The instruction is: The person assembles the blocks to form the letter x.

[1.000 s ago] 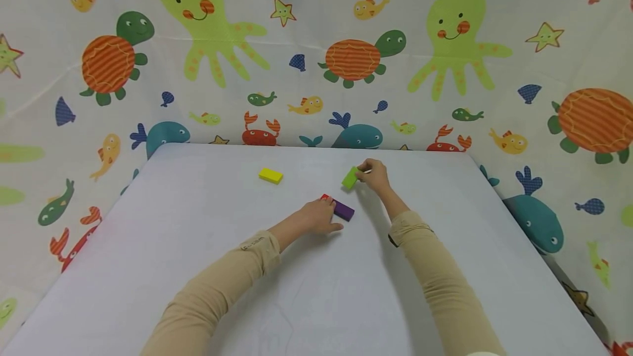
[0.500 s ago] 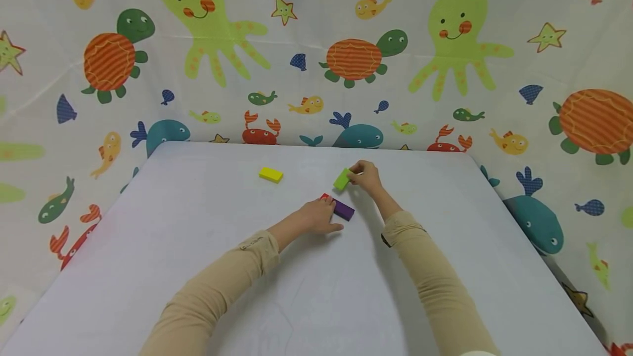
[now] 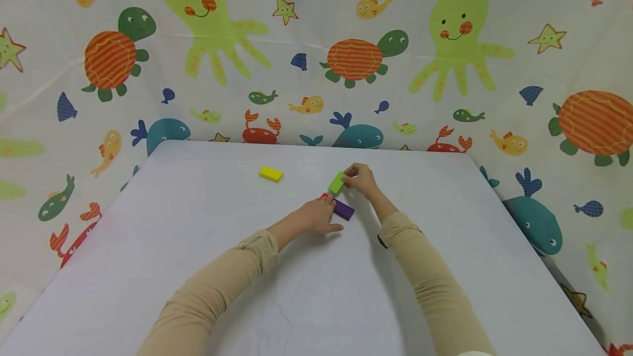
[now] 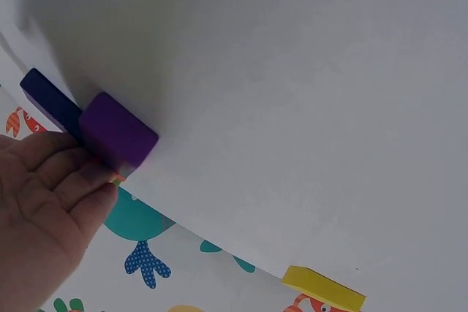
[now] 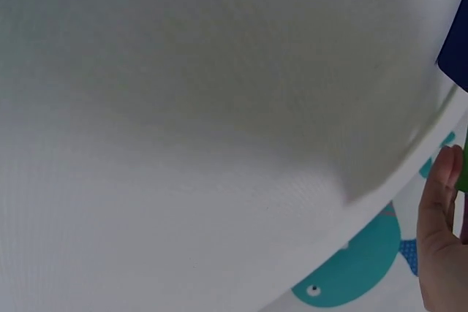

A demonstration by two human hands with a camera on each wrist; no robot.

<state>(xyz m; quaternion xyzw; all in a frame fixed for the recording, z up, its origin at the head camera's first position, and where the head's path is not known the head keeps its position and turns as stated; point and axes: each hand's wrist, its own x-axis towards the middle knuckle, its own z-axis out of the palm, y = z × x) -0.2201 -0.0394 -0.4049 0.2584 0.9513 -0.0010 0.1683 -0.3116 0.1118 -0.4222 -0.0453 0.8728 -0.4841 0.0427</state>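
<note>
My left hand lies over a small red block and touches the end of a dark purple block. In the left wrist view, its fairly straight fingers rest against a purple block and a dark blue block that stand end to end. My right hand pinches a light green block just behind the red one. At the right wrist view's edge, a sliver of the green block shows beside the fingers, below a dark blue block.
A yellow block lies alone on the white table, left of the hands. Behind the table's far edge hangs a curtain printed with sea animals.
My right hand has moved left and slightly nearer with the green block, bringing it close to the red block. The left hand stays where it was.
</note>
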